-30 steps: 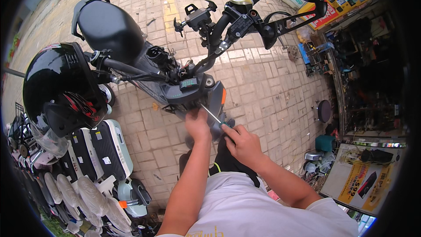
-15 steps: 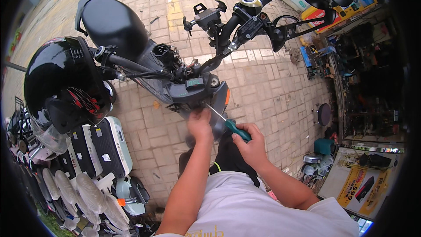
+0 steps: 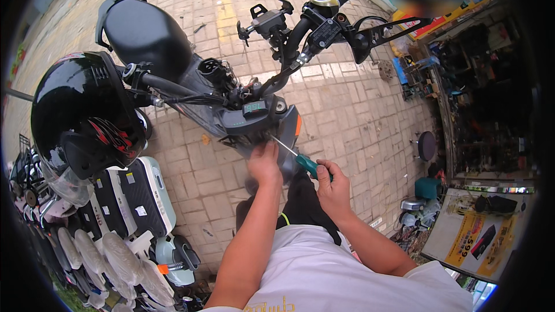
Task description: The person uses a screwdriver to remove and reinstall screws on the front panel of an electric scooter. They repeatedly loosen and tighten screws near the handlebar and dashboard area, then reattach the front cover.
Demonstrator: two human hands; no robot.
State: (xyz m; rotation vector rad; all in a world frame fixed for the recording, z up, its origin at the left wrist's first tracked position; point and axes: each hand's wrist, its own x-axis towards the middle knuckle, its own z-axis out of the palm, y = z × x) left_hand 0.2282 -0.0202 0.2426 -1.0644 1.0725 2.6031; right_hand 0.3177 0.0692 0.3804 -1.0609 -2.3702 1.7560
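Observation:
A dark electric scooter (image 3: 231, 104) stands in front of me on a brick pavement, its handlebar turned and its front panel (image 3: 254, 124) facing me. My left hand (image 3: 264, 163) presses on the lower edge of that front panel. My right hand (image 3: 331, 184) grips a screwdriver (image 3: 298, 156) with a green handle, its metal tip pointing up-left into the panel beside my left hand. A black helmet (image 3: 87, 118) with a red pattern hangs on the left handlebar end. A phone holder (image 3: 267, 20) sits on the handlebar.
Several white scooter body parts (image 3: 127, 196) lie stacked at the lower left. At the right is a shop front with shelves of parts (image 3: 480, 110), a small round stool (image 3: 426, 145), a green box (image 3: 429, 188) and a poster board (image 3: 474, 231). The brick pavement (image 3: 358, 110) lies between.
The view has shifted down slightly. My right hand has pulled back a little to the right with the screwdriver, while my left hand stays on the front panel.

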